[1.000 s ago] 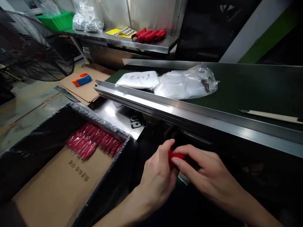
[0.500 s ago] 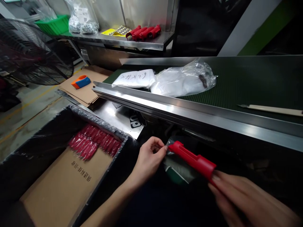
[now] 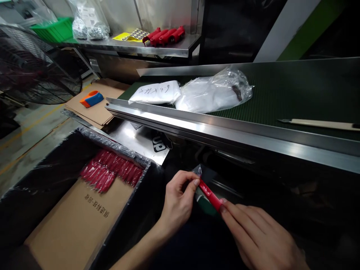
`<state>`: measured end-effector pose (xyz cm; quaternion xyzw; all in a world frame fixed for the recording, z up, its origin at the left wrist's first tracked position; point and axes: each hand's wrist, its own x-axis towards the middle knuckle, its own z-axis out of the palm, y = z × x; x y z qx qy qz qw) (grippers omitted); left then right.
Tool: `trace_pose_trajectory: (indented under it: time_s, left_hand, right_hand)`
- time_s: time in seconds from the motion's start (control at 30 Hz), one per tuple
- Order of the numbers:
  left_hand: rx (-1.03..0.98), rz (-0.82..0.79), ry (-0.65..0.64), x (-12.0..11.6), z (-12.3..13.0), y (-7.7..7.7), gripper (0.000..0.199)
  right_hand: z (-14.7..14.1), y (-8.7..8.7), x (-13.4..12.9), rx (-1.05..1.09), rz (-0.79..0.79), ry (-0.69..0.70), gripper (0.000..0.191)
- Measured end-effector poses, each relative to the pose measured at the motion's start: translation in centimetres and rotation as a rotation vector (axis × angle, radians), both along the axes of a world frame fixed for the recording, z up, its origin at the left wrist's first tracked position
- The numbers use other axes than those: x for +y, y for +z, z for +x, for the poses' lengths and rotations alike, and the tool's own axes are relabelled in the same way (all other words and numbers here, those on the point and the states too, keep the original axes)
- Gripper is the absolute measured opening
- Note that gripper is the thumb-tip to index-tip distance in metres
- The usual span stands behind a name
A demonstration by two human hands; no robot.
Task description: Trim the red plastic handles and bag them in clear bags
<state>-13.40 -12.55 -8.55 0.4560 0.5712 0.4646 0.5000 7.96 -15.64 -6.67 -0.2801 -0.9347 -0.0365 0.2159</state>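
Between my two hands lies a red plastic part, tilted down to the right and now within a clear plastic bag. The thumb and forefinger of my left hand pinch the bag near its upper left end. My right hand grips the lower right end of the red part; its palm side is hidden. Left of my hands, bagged red parts lie in rows on cardboard inside a black-lined box.
A conveyor with a metal rail runs ahead, carrying stacks of clear bags and a thin pointed knife. Red parts lie on a steel shelf. An orange-blue object rests on cardboard sheets. A fan stands left.
My right hand has moved left and up, pushing the red part into the bag toward my left hand. The view has shifted slightly.
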Motion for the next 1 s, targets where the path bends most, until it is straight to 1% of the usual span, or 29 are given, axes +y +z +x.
trace_pose_trajectory:
  time_s: [0.07, 0.1, 0.13, 0.17, 0.2, 0.23, 0.27, 0.3, 0.33, 0.37, 0.4, 0.43, 0.47, 0.5, 0.57, 0.6, 0.63, 0.67, 0.7, 0.77, 0.83, 0.9, 0.93, 0.97, 1.0]
  left_hand:
    - [0.015, 0.045, 0.031, -0.8, 0.4, -0.4, 0.011]
    - [0.018, 0.061, 0.043, -1.2, 0.6, -0.6, 0.011]
    - [0.019, 0.073, 0.055, -1.6, 0.8, -0.8, 0.011]
    - [0.02, 0.082, 0.068, -2.0, 1.0, -1.1, 0.01]
    - [0.022, 0.087, 0.086, -2.4, 1.3, -1.4, 0.01]
    - [0.026, 0.089, 0.105, -2.6, 1.5, -1.7, 0.01]
    - [0.031, 0.087, 0.122, -2.8, 1.8, -1.9, 0.011]
    - [0.036, 0.084, 0.131, -3.0, 1.9, -2.1, 0.011]
    - [0.042, 0.082, 0.133, -3.1, 2.1, -2.2, 0.012]
    - [0.048, 0.083, 0.128, -3.1, 2.1, -2.2, 0.013]
    - [0.055, 0.088, 0.115, -3.1, 2.1, -2.2, 0.013]
    - [0.063, 0.1, 0.096, -3.2, 2.0, -2.1, 0.013]
    - [0.07, 0.116, 0.074, -3.2, 1.8, -1.9, 0.013]
    - [0.078, 0.136, 0.053, -3.2, 1.5, -1.6, 0.012]
    - [0.096, 0.173, 0.016, -3.3, 0.8, -0.9, 0.011]
    - [0.106, 0.181, 0.004, -3.3, 0.5, -0.5, 0.011]
    - [0.118, 0.181, -0.006, -3.3, 0.1, -0.1, 0.012]
    - [0.132, 0.171, -0.015, -3.3, -0.3, 0.3, 0.014]
    - [0.147, 0.158, -0.03, -3.3, -0.7, 0.7, 0.016]
    - [0.171, 0.145, -0.095, -3.5, -1.4, 1.5, 0.016]
    - [0.197, 0.182, -0.202, -3.7, -2.2, 2.1, 0.015]
    - [0.226, 0.262, -0.271, -4.1, -3.3, 2.3, 0.014]
    - [0.243, 0.305, -0.276, -4.3, -4.0, 2.3, 0.012]
    - [0.253, 0.343, -0.272, -4.5, -4.6, 2.2, 0.017]
    - [0.252, 0.369, -0.269, -4.7, -5.3, 2.0, 0.035]
  right_hand:
    - [-1.0, -0.4, -0.4, 0.147, 0.004, -0.111, 0.034]
    - [-1.7, -0.6, -0.6, 0.233, -0.005, -0.189, 0.032]
    - [-2.4, -0.7, -0.8, 0.324, -0.035, -0.305, 0.029]
    - [-3.2, -0.9, -1.1, 0.423, -0.1, -0.462, 0.026]
    - [-4.1, -1.2, -1.4, 0.545, -0.202, -0.635, 0.021]
    - [-4.9, -1.5, -1.7, 0.695, -0.346, -0.785, 0.018]
    - [-5.6, -1.9, -2.0, 0.866, -0.525, -0.887, 0.018]
    - [-6.2, -2.4, -2.2, 1.036, -0.714, -0.926, 0.022]
    - [-6.7, -2.8, -2.5, 1.171, -0.887, -0.911, 0.026]
    - [-6.9, -3.2, -2.6, 1.242, -1.002, -0.878, 0.029]
    - [-7.0, -3.5, -2.7, 1.237, -1.025, -0.868, 0.028]
    - [-6.9, -3.7, -2.7, 1.166, -0.956, -0.876, 0.026]
    - [-6.6, -3.7, -2.6, 1.058, -0.816, -0.865, 0.022]
    - [-6.1, -3.6, -2.3, 0.932, -0.653, -0.8, 0.019]
    - [-4.7, -3.2, -1.5, 0.649, -0.371, -0.533, 0.027]
    - [-4.1, -2.9, -1.0, 0.509, -0.285, -0.377, 0.033]
    - [-3.5, -2.5, -0.5, 0.374, -0.232, -0.239, 0.037]
    - [-3.1, -2.2, 0.1, 0.257, -0.193, -0.138, 0.041]
    - [-2.9, -1.8, 0.6, 0.166, -0.163, -0.071, 0.043]
    - [-3.1, -1.2, 1.5, 0.073, -0.14, 0.027, 0.042]
    - [-4.0, -0.8, 2.1, 0.063, -0.169, 0.106, 0.036]
    - [-5.3, -0.8, 2.1, 0.151, -0.235, 0.159, 0.03]
    - [-5.9, -0.9, 2.0, 0.222, -0.275, 0.152, 0.027]
    - [-6.5, -1.0, 1.8, 0.297, -0.316, 0.111, 0.025]
    - [-7.0, -1.1, 1.8, 0.365, -0.361, 0.045, 0.023]
